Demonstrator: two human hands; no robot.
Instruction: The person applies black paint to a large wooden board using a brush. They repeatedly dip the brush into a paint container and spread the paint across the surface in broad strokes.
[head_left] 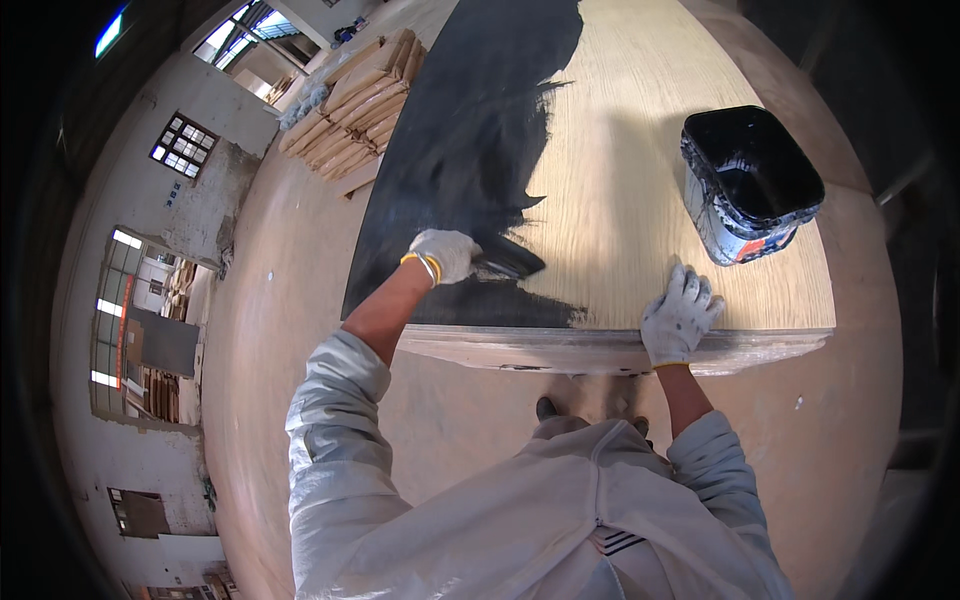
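Plywood sheet (640, 180) lies flat on top of a stack of boards, its near edge running just in front of the person. Black paint (460, 150) covers the left portion of the sheet; the right portion shows bare light wood grain, and the boundary between the two is ragged with brush strokes.

Left hand (445, 255), in a white work glove, has its fingers closed round the handle of a wide brush (510, 263). The brush head is dark with paint and rests on the sheet at the edge of the painted zone, pointing right toward the bare wood. The left forearm is bare, with the grey sleeve pushed up above the elbow.

Right hand (680, 315), also in a white glove, lies palm down on the near edge of the sheet on unpainted wood, fingers spread and holding nothing.

Black square paint bucket (750, 185) stands on the bare right part of the sheet, well apart from the brush and beyond the right hand. Its inside is coated black and its outer wall is smeared.

Further stack of pale boards (355, 100) lies on the floor beyond the painted end.
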